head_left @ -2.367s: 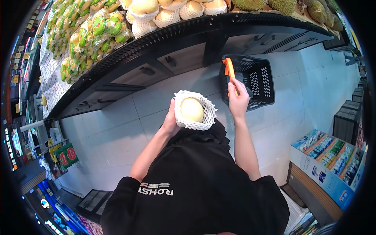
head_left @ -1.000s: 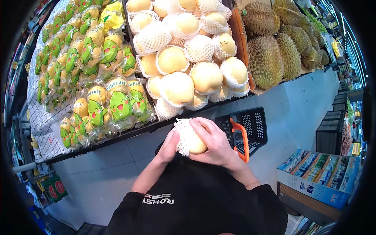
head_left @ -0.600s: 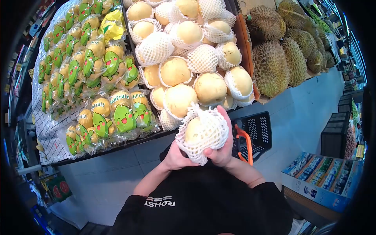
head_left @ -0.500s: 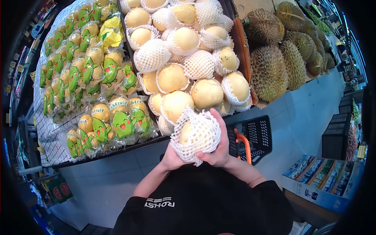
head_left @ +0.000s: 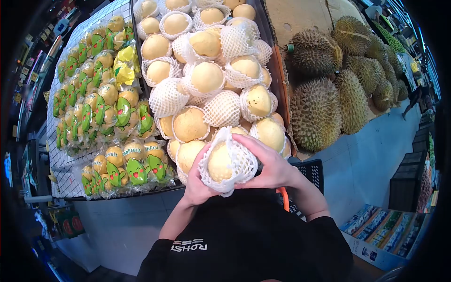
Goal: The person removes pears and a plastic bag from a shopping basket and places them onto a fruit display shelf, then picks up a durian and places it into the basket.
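Between my two hands is a pale yellow melon (head_left: 219,163) in a white foam net (head_left: 243,160), held above the near edge of the melon display. The net is drawn open on the left, so bare rind shows there. My left hand (head_left: 198,187) cups the melon from the left and below. My right hand (head_left: 268,165) grips its right side, with fingers over the top of the net and the thumb low in front. Just beyond, many more melons (head_left: 190,123) lie piled, most in foam nets.
Bagged yellow fruit (head_left: 136,171) with green cartoon labels lies to the left. Durians (head_left: 315,113) sit on cardboard at the right. A black basket (head_left: 312,174) with an orange handle (head_left: 283,198) is partly hidden by my right arm. Boxed goods (head_left: 383,232) stand at lower right.
The melon has turned in my hands, and more bare rind now shows on its left. My right hand has moved further over its top. The view has shifted, so the display appears lower.
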Demonstrator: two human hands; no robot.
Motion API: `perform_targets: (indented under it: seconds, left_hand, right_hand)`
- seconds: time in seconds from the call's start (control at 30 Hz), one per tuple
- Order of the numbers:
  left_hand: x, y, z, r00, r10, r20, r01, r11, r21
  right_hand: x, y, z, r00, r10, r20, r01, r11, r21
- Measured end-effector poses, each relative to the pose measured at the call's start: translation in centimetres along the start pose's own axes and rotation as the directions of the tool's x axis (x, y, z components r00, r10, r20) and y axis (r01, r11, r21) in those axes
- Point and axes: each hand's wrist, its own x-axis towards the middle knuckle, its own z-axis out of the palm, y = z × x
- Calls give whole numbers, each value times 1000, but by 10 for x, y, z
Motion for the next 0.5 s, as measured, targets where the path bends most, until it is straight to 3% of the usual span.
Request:
perform_targets:
  seconds: [0.13,0.2,0.37,0.5]
  left_hand:
    - [13,9,0,996,91,18,-92,992,82]
    - [16,14,-1,997,78,-13,-77,995,62]
    - [24,24,-2,991,119,-66,-116,992,50]
    - [29,37,-13,991,124,-59,-109,973,204]
  right_hand:
    - [13,4,-27,990,-83,118,92,993,-72]
    - [24,-1,-39,987,-96,128,124,966,-227]
    - [63,-23,-44,953,-224,204,282,903,-325]
    - [89,-35,-40,933,-233,275,334,846,-416]
